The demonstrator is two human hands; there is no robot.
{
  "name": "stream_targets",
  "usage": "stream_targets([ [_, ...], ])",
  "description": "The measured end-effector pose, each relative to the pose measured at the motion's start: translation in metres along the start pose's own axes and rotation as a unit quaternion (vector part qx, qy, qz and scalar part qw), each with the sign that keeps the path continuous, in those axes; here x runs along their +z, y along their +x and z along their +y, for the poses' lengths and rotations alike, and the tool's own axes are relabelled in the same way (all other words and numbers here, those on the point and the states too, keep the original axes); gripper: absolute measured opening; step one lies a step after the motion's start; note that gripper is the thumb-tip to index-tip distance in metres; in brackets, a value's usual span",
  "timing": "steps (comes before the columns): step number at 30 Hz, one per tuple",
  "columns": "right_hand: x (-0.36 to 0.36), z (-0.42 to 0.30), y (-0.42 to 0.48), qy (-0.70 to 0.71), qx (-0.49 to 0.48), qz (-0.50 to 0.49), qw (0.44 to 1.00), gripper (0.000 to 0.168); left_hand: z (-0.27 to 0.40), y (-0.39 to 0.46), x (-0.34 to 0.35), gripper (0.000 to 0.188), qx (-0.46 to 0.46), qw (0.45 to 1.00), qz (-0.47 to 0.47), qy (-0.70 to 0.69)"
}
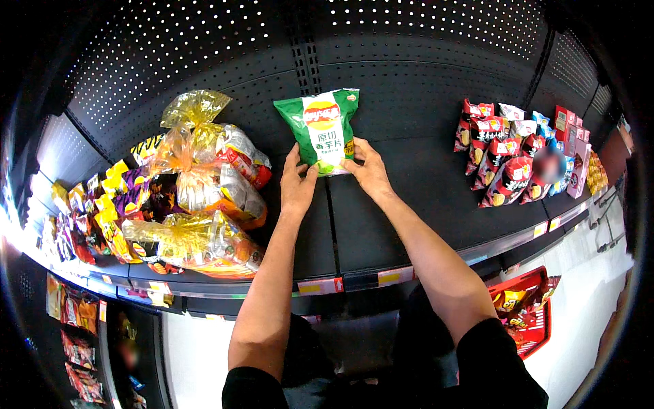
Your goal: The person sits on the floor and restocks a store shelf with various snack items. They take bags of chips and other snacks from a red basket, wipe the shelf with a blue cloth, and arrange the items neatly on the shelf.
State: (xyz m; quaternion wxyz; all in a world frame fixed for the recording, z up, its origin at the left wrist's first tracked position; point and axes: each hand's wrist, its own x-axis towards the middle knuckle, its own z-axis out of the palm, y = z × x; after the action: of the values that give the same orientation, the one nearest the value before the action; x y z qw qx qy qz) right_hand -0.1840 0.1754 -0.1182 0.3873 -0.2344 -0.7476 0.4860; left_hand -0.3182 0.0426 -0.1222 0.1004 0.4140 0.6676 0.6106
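A green and white Lay's chip bag (327,128) stands upright near the back of a black metal shelf (373,220), in the middle of the view. My left hand (299,179) grips its lower left corner with fingers and thumb. At its lower right corner, my right hand (369,166) holds the bag in the same way. Just left of my left hand lie clear yellowish plastic sacks (219,189) filled with snack packs.
Rows of snack bags (115,204) fill the shelf's left end. Red and black snack bags (503,174) and pink boxes (579,163) stand at the right. A perforated back panel (419,76) rises behind. On the floor at lower right sits a red basket (544,327) of snacks.
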Motion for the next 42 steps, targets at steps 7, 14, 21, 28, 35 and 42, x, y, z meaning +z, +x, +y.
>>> stream_targets([
  [7,0.002,0.018,0.013,0.053,-0.008,0.008,0.999,0.062,0.008,0.0,0.008,0.073,-0.008,1.0,0.002,0.001],
  [14,0.005,0.032,0.018,0.05,-0.034,0.014,0.998,0.062,0.005,0.002,0.008,0.075,-0.004,1.0,0.003,0.0],
  [21,0.005,0.022,0.011,0.028,0.0,0.017,0.999,0.062,0.006,-0.001,0.004,0.076,-0.01,1.0,0.002,0.02],
  [28,-0.004,0.014,-0.003,-0.031,0.006,0.038,0.999,0.06,0.018,-0.012,0.002,0.076,-0.018,0.996,0.028,0.079],
  [35,-0.024,-0.01,-0.032,-0.072,-0.058,0.054,0.994,0.043,0.011,-0.032,-0.001,0.056,0.013,0.996,0.046,0.07],
  [42,-0.06,-0.074,-0.066,0.069,0.0,0.04,0.997,0.02,0.047,-0.059,-0.011,0.018,-0.018,0.994,-0.109,-0.008],
])
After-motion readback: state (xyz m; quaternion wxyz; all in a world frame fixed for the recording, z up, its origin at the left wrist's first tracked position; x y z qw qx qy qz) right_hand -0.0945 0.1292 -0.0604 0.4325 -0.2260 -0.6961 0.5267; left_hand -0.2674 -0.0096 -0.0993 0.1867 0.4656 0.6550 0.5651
